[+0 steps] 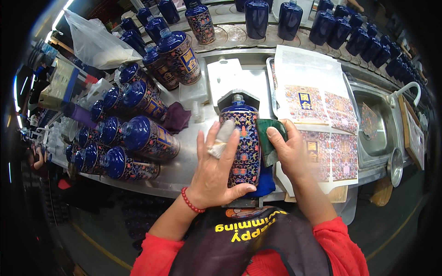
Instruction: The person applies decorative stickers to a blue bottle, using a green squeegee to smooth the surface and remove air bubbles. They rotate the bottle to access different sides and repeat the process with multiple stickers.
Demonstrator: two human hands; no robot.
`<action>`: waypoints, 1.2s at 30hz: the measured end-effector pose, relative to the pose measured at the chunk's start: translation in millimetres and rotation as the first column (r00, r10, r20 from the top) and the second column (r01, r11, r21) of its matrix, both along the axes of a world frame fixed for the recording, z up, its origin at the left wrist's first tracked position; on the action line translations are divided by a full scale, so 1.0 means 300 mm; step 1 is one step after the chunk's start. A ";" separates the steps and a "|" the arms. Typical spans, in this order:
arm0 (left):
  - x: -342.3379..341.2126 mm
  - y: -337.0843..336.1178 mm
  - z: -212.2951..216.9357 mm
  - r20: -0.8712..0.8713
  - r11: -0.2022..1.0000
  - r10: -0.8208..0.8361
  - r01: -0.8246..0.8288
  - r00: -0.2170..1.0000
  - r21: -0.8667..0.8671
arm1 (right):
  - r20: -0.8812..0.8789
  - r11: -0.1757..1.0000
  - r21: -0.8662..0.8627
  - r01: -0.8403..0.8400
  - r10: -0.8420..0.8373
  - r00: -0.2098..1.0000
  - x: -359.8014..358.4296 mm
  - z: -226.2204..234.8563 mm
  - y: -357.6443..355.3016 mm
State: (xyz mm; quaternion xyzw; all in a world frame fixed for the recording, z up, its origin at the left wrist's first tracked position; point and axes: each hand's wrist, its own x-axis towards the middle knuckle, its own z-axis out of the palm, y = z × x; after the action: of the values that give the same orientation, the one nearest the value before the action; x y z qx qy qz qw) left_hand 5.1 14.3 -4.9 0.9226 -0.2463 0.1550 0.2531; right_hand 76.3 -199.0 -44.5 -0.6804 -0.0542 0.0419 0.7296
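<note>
- Cobalt-glazed bottles (149, 133), patterned, crowd the far left of the bench.
- Left hand (202, 177): fingers splayed wide, one in a pale wrap (225, 132), laid over the left side of the work bottle, steadying rather than gripping.
- Work bottle (245, 154): in front of the person, between the hands, neck pointing away. Probably rigid, fairly heavy, breakable; gloss likely slippery. Best held broadly round the body, sparing the pattern.
- Right hand (293, 149): thumb and fingers pinched on a green pad (265, 127), likely thin, flexible; its edge by the bottle's right side.
- Patterned sheets (338, 140): look thin, easily creased; lift by margins.
</note>
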 end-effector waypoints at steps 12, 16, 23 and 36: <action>-0.061 -0.022 -0.090 0.110 0.983 0.157 -0.166 0.981 0.076 | 0.748 0.869 -0.453 0.198 0.250 0.615 -0.027 0.055 -0.054; -0.056 -0.016 -0.111 0.125 0.985 0.155 -0.163 0.980 0.058 | 0.630 0.744 -0.590 -0.314 0.667 0.398 -0.101 0.089 -0.105; -0.068 0.006 -0.146 0.059 0.991 0.129 -0.128 0.990 -0.029 | 0.665 0.817 -0.552 -0.163 0.550 0.505 -0.110 0.069 -0.104; -0.083 -0.020 -0.115 0.043 0.988 0.151 -0.150 0.988 -0.023 | 0.507 0.700 -0.549 -0.458 0.714 0.484 -0.006 0.176 -0.054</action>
State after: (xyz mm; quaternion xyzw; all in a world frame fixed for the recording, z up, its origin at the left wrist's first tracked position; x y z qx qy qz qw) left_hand -19.8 8.3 -39.4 0.9324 -0.1799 0.1966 0.2440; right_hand 74.4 -215.4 8.3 -0.6967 -0.5454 0.0453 0.4638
